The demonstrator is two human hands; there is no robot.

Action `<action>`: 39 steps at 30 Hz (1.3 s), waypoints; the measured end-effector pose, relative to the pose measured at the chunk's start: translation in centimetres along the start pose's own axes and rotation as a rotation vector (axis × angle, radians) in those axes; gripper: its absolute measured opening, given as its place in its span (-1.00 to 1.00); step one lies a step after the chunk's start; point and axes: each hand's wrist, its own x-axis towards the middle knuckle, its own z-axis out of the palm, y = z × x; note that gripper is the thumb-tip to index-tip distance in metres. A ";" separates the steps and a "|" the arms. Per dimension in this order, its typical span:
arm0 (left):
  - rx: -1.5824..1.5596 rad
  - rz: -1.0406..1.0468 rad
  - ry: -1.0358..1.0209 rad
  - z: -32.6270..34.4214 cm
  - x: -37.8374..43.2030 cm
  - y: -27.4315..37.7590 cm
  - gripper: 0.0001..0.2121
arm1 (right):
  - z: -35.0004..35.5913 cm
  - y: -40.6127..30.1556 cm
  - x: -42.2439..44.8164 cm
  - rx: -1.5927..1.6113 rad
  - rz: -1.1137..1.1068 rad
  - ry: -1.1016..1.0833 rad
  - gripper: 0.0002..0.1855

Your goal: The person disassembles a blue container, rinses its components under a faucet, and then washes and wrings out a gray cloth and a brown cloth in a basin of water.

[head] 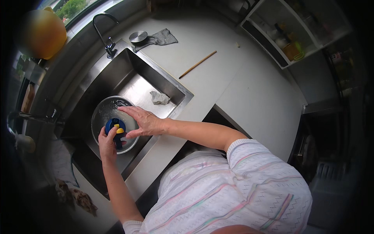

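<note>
My left hand (pixel 108 143) grips a dark blue drinking bottle (pixel 110 125) with yellow parts on its lid; I see it mostly from above, so its lower body is hidden. The bottle is held over a round metal bowl (pixel 100 109) that stands in the stainless steel sink (pixel 122 82). Whitish suds or residue show on the bowl's inner wall. My right hand (pixel 146 120) hovers over the bowl's right side, fingers spread and thumb apart, holding nothing. Its thumb tip comes close to the bottle. A crumpled white cloth (pixel 159 98) lies on the sink floor beyond that hand.
A slim curved faucet (pixel 100 32) rises at the sink's far corner; another faucet (pixel 38 117) is at the left. On the counter (pixel 248 90) lie a wooden stick (pixel 198 65), a grey cloth (pixel 166 37) and a round metal lid (pixel 138 36). Crumpled brown material (pixel 83 201) sits lower left.
</note>
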 end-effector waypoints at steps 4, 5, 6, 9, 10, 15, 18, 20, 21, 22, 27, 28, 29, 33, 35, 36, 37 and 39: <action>-0.131 -0.017 -0.151 -0.3 -0.9 -1.1 -0.64 | 0.4 -0.9 0.8 0.197 0.153 -0.015 -0.33; -0.169 -0.003 -0.209 0.3 -0.9 -0.7 -0.62 | -0.1 -0.9 0.8 0.264 0.214 -0.010 -0.42; -0.188 -0.030 -0.236 0.5 -0.8 -0.7 -0.58 | -0.4 -0.5 0.7 0.367 0.255 0.004 -0.49; -0.299 -0.020 -0.283 1.0 -1.0 -0.9 -0.56 | -0.6 -0.7 1.0 0.678 0.420 0.000 -0.53; -0.330 -0.021 -0.289 0.8 -1.2 -1.1 -0.56 | -0.5 -1.1 1.2 0.720 0.453 -0.023 -0.53; -0.489 -0.055 -0.367 0.1 -1.6 -1.7 -0.55 | -0.1 -1.2 1.5 0.743 0.592 -0.074 -0.50; -0.849 -0.094 -0.276 0.5 -1.7 -2.0 -0.56 | -0.6 -1.5 1.4 0.703 0.619 0.017 -0.48; -0.887 -0.071 -0.162 0.4 -1.1 -2.5 -0.56 | -0.2 -2.2 0.6 0.664 0.601 -0.015 -0.48; -0.922 -0.055 -0.066 0.6 -0.8 -2.7 -0.56 | -0.1 -2.5 0.2 0.616 0.587 -0.030 -0.47; -0.976 -0.067 -0.022 0.9 -0.8 -2.7 -0.59 | 1.1 -2.2 -0.4 0.645 0.488 0.008 -0.30; -0.940 0.044 -0.007 2.2 -0.5 -3.2 -0.62 | 3.2 -2.0 0.2 0.217 0.290 0.020 -0.15; -0.823 0.019 0.037 2.6 -0.9 -2.8 -0.64 | 2.9 -1.3 0.5 0.336 0.363 0.019 -0.18; -0.705 -0.004 0.080 2.9 -1.2 -2.2 -0.65 | 2.6 -0.8 0.6 0.456 0.436 0.020 -0.21; -0.407 0.016 0.048 0.4 -1.8 -2.0 -0.67 | -0.8 -2.3 1.7 0.973 0.600 -0.119 -0.38; -0.385 0.051 0.073 -0.4 -1.3 -2.3 -0.64 | -1.5 -2.5 2.0 1.025 0.635 -0.118 -0.41; -0.353 0.087 0.105 -0.5 -1.2 -2.1 -0.62 | -1.8 -2.7 2.1 1.036 0.643 -0.138 -0.42; -0.321 0.121 0.138 -0.5 -1.0 -2.0 -0.59 | -1.9 -2.8 2.2 1.048 0.651 -0.158 -0.43; -0.340 0.184 0.103 0.1 -0.6 -1.7 -0.48 | -2.1 -3.0 2.3 1.043 0.640 -0.168 -0.45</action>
